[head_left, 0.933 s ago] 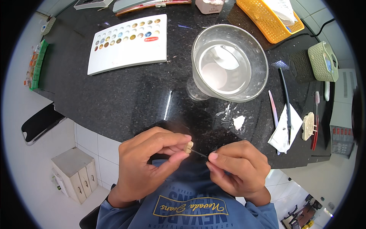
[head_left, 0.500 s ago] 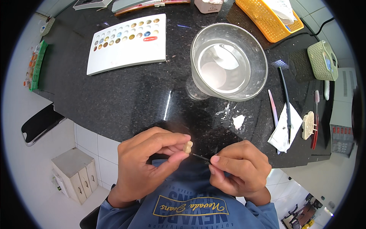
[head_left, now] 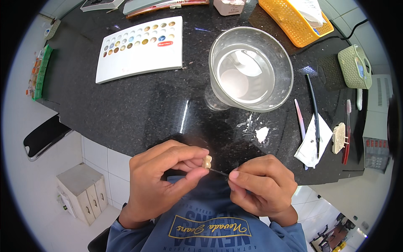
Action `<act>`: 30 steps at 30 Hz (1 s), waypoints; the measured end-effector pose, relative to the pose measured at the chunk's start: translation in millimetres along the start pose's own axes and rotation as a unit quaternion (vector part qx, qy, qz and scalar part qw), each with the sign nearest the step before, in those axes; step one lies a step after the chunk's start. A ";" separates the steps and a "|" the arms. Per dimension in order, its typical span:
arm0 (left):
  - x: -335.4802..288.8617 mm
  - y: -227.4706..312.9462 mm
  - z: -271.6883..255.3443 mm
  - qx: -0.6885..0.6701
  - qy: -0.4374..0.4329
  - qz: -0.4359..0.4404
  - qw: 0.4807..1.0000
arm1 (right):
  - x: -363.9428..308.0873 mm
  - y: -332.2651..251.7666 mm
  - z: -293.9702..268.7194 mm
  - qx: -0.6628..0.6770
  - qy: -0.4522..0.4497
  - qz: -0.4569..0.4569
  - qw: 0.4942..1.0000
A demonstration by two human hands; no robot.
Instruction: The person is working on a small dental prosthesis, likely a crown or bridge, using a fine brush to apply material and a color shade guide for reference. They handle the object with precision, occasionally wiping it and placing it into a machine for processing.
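Observation:
Between the thumb and fingertips of my left hand is a small, glossy, tooth-coloured dental bridge with rounded lobes. My right hand pinches a thin dark instrument between thumb and forefinger; its slender tip reaches the lower edge of the bridge. Most of the instrument's handle is hidden by the right fingers, so I cannot tell whether it is a brush or a probe. Both hands are held low in front of my shirt, just off the near edge of the dark counter.
A glass bowl of water stands beyond my hands. A white palette with coloured wells lies far left. Rightward are white powder, a black-handled brush on a tissue, a dental model and a red toothbrush.
My right hand has shifted slightly left, closer to the dental bridge, with the instrument still at its lower edge. The left hand keeps nearly the same place and grip.

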State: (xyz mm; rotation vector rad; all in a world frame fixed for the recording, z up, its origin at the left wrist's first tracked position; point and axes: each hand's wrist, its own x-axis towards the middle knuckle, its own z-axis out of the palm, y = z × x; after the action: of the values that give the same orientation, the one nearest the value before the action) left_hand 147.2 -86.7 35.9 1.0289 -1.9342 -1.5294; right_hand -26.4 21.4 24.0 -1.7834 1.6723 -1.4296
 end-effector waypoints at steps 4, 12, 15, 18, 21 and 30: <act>0.8 -0.5 -0.6 0.000 -0.009 0.012 1.000 | -0.8 -0.6 -3.0 -0.003 0.010 0.004 1.000; 2.0 1.0 -7.9 0.003 -0.032 0.020 0.999 | -4.8 -2.7 -9.0 -0.001 0.056 0.029 0.998; 1.6 -2.3 -9.7 -0.032 -0.035 0.021 0.999 | -9.9 -7.9 -40.7 -0.019 0.092 -0.018 0.995; 4.3 -2.7 -18.3 -0.047 -0.058 0.030 0.997 | 11.7 -13.7 -77.4 -0.150 0.166 -0.055 0.973; 7.3 -3.0 -30.3 -0.034 -0.057 0.041 0.997 | 64.0 -20.1 -103.7 -0.186 0.142 -0.048 0.971; 28.2 -22.1 -70.3 -0.002 -0.012 0.114 0.993 | 233.6 -5.1 -26.0 -0.158 -0.136 -0.126 0.970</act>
State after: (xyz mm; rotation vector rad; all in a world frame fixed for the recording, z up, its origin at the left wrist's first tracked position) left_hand 188.3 -154.0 31.3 0.7618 -1.9875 -1.4222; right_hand -85.9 -172.6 142.7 -2.3172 1.6432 -0.9829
